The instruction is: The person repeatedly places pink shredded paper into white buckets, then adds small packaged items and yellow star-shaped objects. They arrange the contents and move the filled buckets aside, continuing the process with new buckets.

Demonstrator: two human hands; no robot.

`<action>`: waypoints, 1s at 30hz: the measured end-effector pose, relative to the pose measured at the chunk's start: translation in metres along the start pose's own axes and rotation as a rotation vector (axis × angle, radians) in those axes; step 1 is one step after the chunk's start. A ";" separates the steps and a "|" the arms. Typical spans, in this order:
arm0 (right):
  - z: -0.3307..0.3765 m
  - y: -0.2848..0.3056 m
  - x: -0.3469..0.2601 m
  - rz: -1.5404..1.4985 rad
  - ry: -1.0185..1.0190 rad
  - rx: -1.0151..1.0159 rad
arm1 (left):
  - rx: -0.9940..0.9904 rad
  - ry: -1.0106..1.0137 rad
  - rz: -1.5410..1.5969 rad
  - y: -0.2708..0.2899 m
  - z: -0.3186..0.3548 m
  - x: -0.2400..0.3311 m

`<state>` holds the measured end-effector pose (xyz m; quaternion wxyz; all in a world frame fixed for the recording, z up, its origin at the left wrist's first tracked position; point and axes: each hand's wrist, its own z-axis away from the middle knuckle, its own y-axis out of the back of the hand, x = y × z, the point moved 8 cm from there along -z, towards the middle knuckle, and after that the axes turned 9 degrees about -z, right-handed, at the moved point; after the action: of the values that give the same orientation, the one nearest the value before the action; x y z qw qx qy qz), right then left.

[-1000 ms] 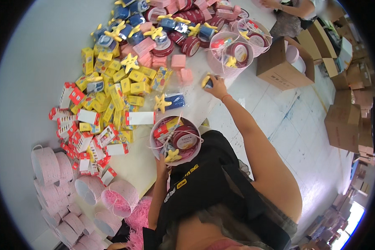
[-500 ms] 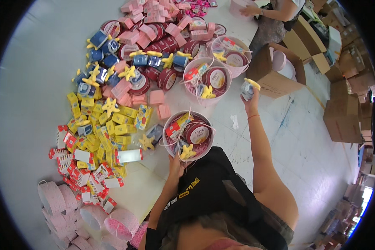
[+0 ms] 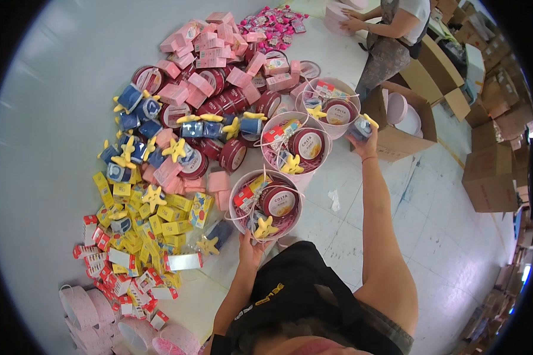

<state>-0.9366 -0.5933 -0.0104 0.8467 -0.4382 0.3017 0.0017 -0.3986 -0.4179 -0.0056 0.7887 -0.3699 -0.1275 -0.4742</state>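
My left hand [image 3: 251, 251] grips the near side of a round pale pink bucket [image 3: 298, 222] with a thin cord handle. Inside that bucket lie a dark red round tin [image 3: 279, 202], a red and yellow box [image 3: 251, 192] and a yellow plush star [image 3: 265, 227] on pink shredded filler. Out to the right, my right hand [image 3: 364, 144] is closed round a blue-grey pouch [image 3: 360, 128] with a yellow plush star on it. Two more filled buckets, a middle one [image 3: 266, 155] and a far one [image 3: 350, 97], stand in a row beyond the first.
Left of the buckets spreads a heap of pink boxes [image 3: 213, 52], dark red tins, blue star pouches [image 3: 137, 106], yellow boxes [image 3: 175, 228] and red-white boxes [image 3: 121, 258]. Empty pink buckets [image 3: 79, 307] are stacked near left. A cardboard carton [image 3: 400, 139] stands right; another person [image 3: 397, 26] holds a pink bucket beyond.
My right hand, still holding the star pouch, has moved slightly farther away, toward the carton and far bucket. My left hand stays on the near bucket. The whole view has shifted a little.
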 end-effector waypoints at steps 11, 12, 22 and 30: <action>-0.080 -0.016 -0.051 0.156 0.067 0.041 | 0.041 -0.017 -0.023 -0.041 -0.063 0.034; -0.079 -0.014 -0.053 0.161 0.081 0.048 | 0.063 -0.012 -0.028 -0.040 -0.062 0.035; 0.100 -0.023 0.001 0.437 0.485 -0.220 | 0.162 0.105 -0.044 0.053 0.032 0.011; 0.421 -0.166 0.272 0.779 -0.309 -1.087 | -0.022 -0.111 -0.016 0.060 0.136 0.059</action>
<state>-0.4553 -0.4538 0.1552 0.4775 -0.6553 0.2695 0.5196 -0.2972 -0.3439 0.0935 0.7725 -0.4033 -0.1688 -0.4606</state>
